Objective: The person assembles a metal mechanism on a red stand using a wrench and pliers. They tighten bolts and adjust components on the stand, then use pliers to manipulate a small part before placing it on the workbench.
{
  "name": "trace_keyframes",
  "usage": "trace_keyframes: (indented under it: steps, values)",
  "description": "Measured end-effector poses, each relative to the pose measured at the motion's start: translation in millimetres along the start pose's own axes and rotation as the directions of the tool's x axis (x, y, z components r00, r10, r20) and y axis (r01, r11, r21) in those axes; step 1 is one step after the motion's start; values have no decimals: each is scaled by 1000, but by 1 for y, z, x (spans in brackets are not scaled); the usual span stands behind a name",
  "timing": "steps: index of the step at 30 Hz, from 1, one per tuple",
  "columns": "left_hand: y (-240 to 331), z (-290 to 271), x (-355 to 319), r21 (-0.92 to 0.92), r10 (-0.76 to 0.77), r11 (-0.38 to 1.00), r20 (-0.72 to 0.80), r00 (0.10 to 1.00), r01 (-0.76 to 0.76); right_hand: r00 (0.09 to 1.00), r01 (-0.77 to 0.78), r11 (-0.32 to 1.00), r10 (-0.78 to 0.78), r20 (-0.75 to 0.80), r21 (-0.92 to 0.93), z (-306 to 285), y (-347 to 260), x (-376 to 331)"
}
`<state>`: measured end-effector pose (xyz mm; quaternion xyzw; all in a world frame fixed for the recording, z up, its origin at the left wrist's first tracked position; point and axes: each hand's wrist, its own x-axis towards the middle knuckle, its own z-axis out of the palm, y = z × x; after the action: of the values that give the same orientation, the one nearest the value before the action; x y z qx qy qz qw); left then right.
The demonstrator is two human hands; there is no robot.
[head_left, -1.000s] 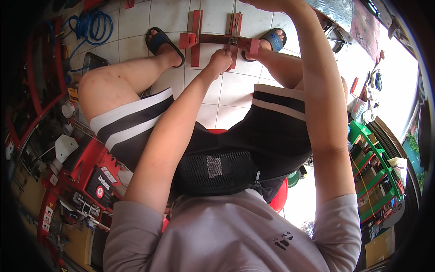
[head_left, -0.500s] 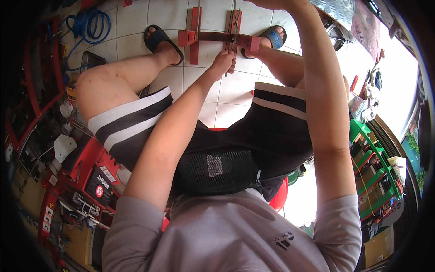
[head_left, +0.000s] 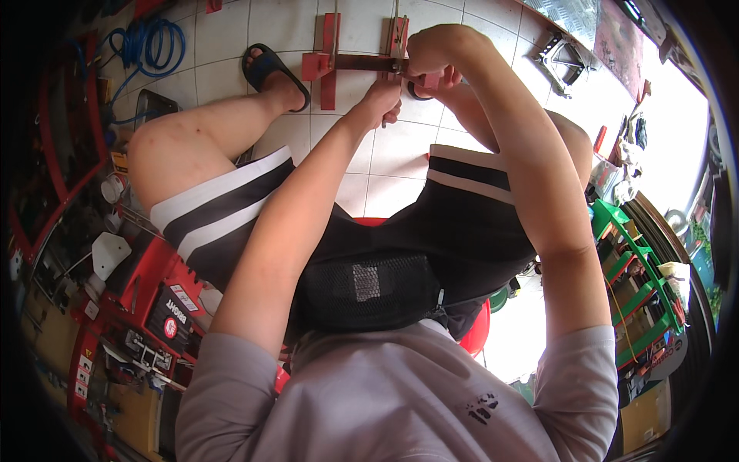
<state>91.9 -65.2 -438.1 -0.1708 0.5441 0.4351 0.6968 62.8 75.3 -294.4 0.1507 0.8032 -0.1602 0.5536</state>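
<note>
A white tiled floor (head_left: 231, 31) fills the top of the view, and a person sits over it on a red stool (head_left: 479, 331), knees apart, in black shorts with white stripes (head_left: 231, 208) and a grey shirt (head_left: 369, 400). To the person's left stands a red machine (head_left: 150, 308) crowded with small parts, with a coil of blue hose (head_left: 150, 46) lying on the tiles further off. To the right is a green rack (head_left: 631, 285) with tools on its shelves. The left foot, in a dark sandal (head_left: 269, 73), rests on the tiles just beside a red metal frame (head_left: 331, 58), which lies flat on the floor between the 2 feet. The frame has 2 upright red bars joined by a darker cross bar (head_left: 362, 63). Both arms reach forward to this frame. The right hand (head_left: 443, 54) is closed in a fist over the right end of the cross bar, near the second red bar, gripping something there that is too hidden to make out. The left hand (head_left: 381, 100) sits just below the cross bar with its fingers curled and pinched together at the bar's underside; whether it holds a small part cannot be told.
</note>
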Motion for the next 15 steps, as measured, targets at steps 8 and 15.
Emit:
trace_keyframes:
  steps: [8, 15]
  values:
    - [46, 25, -26, -396, -19, 918, 25, 1000, 27, 999, -24, 993, 19, 47, 120, 10, 15, 10]
    - [13, 14, -17, -7, 239, 971, -106, 965, -241, 987, -24, 997, 13, 158, 67, 14, 5, 22]
